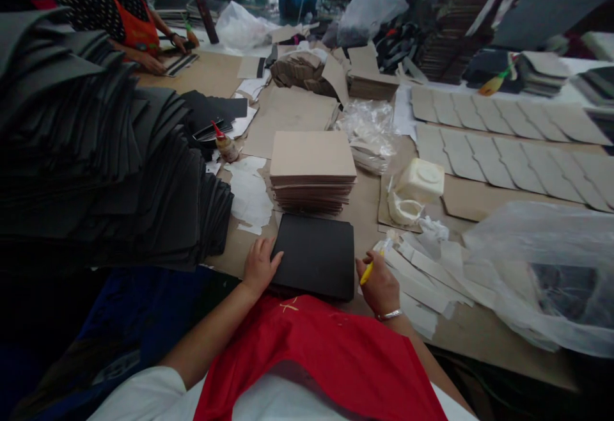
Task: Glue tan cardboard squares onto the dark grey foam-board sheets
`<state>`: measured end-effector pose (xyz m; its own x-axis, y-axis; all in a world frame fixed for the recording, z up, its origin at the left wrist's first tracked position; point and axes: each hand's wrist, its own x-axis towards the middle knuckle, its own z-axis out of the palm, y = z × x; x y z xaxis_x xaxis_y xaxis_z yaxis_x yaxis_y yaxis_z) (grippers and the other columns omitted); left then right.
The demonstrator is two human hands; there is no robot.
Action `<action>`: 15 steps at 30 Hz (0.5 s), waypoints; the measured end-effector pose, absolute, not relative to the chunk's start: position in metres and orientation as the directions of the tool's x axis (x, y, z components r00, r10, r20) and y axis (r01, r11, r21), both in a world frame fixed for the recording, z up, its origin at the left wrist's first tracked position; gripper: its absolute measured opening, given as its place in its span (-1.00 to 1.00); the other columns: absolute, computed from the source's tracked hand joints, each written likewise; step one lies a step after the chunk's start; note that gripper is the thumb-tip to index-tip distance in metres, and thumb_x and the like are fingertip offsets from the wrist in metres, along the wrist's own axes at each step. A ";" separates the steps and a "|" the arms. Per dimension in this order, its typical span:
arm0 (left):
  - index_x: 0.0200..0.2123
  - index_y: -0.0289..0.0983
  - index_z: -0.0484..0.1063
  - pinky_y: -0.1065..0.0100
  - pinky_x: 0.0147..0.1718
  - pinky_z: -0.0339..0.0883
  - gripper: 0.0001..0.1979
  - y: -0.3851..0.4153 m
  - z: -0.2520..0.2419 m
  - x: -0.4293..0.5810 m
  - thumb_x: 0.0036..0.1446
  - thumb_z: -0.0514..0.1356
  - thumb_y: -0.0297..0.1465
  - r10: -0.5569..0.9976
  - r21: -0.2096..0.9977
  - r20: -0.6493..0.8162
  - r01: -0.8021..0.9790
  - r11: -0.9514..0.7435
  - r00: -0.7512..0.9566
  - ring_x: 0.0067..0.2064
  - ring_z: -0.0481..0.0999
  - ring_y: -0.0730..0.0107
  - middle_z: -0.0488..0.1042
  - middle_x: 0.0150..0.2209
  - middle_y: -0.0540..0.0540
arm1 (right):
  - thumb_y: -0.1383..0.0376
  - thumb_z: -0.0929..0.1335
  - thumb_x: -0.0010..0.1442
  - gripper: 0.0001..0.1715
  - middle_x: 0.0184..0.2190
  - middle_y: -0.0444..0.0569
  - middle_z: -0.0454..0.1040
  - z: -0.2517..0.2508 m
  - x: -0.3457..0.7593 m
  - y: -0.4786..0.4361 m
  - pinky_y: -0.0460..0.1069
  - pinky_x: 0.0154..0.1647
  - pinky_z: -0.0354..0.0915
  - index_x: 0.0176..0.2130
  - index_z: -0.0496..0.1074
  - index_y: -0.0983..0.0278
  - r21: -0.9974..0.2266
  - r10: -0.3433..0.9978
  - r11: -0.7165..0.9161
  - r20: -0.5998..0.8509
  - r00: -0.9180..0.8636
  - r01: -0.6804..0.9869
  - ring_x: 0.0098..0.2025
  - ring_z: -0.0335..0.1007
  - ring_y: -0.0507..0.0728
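Observation:
A dark, flat rectangular board (314, 254) with rounded corners lies at the table's near edge, directly in front of me. At its left side rests my left hand (261, 264), fingers stretched out and touching the board's edge. My right hand (380, 285) is closed around a slim yellow pen-shaped tool (367, 272), just off the board's right edge. The tool's lower end is hidden, so its exact kind cannot be made out. Right behind the board stands a neat stack of tan sheets (311, 155).
Tall piles of dark sheets (110, 171) crowd the left. A red-capped bottle (225, 144) stands beyond them. To the right are a cream plastic container (420, 181), paper strips (422, 274), a clear bag (551, 267) and overlapping grey pieces (499, 155). A co-worker (139, 31) handles strips at far left.

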<state>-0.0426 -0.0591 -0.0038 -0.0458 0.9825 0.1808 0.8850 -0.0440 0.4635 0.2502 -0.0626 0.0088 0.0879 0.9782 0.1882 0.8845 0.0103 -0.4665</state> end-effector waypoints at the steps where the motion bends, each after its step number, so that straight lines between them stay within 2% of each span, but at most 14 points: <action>1: -0.01 -0.30 0.32 0.12 -0.09 0.33 -0.65 -0.061 0.000 -0.040 0.14 0.13 -0.32 0.974 0.432 0.225 0.896 -0.102 0.003 -0.08 0.39 0.15 0.40 -0.12 -0.23 | 0.02 0.19 0.21 -0.49 -0.39 0.03 0.47 0.020 0.254 -0.059 -0.02 -0.43 0.26 -0.05 0.30 0.34 -0.486 0.974 0.007 0.201 0.104 0.874 -0.41 0.40 0.12; 4: -0.03 -0.26 0.35 0.16 -0.06 0.33 -0.71 -0.060 0.018 -0.025 0.18 0.09 -0.36 0.909 0.388 0.364 0.854 -0.346 0.203 -0.07 0.40 0.21 0.43 -0.12 -0.19 | 0.04 0.14 0.26 -0.48 -0.47 -0.06 0.42 0.064 0.260 -0.040 -0.05 -0.50 0.22 0.03 0.28 0.32 -0.674 0.957 0.059 0.249 0.151 0.736 -0.51 0.32 0.05; 7: -0.02 -0.25 0.34 0.21 -0.02 0.31 -0.70 -0.040 0.046 -0.006 0.17 0.09 -0.41 0.779 0.327 0.540 0.773 -0.544 0.319 -0.03 0.40 0.26 0.45 -0.10 -0.17 | 0.04 0.10 0.29 -0.50 -0.51 -0.10 0.37 0.116 0.250 -0.008 -0.07 -0.54 0.23 -0.07 0.37 0.29 -0.881 0.949 0.173 0.268 0.163 0.440 -0.56 0.26 0.00; 9: 0.02 -0.26 0.33 0.19 0.05 0.26 -0.67 -0.015 0.065 0.005 0.16 0.08 -0.42 0.692 0.260 0.629 0.744 -0.616 0.353 0.03 0.37 0.26 0.44 -0.05 -0.18 | 0.02 0.18 0.24 -0.55 -0.52 -0.11 0.38 0.151 0.231 0.021 -0.09 -0.55 0.24 -0.17 0.42 0.29 -0.929 0.954 0.217 0.266 0.135 0.299 -0.57 0.26 -0.02; 12: 0.11 -0.28 0.25 0.12 0.16 0.11 -0.58 0.032 0.087 0.017 0.17 0.05 -0.38 0.653 0.162 0.646 0.764 -0.624 0.396 0.17 0.24 0.20 0.35 0.09 -0.21 | 0.04 0.35 0.09 -0.61 -0.59 -0.17 0.36 0.189 0.189 0.076 -0.13 -0.61 0.20 -0.25 0.42 0.30 -0.946 0.967 0.238 0.253 0.042 0.220 -0.61 0.22 -0.05; 15: 0.18 -0.32 0.16 0.01 0.18 0.01 -0.48 0.073 0.092 0.024 0.15 0.08 -0.32 0.727 0.123 0.568 0.834 -0.538 0.385 0.24 0.13 0.10 0.23 0.19 -0.26 | 0.06 0.36 0.03 -0.65 -0.68 -0.22 0.29 0.194 0.144 0.136 -0.16 -0.68 0.10 -0.37 0.40 0.32 -0.962 0.970 0.208 0.180 -0.160 0.176 -0.68 0.14 -0.08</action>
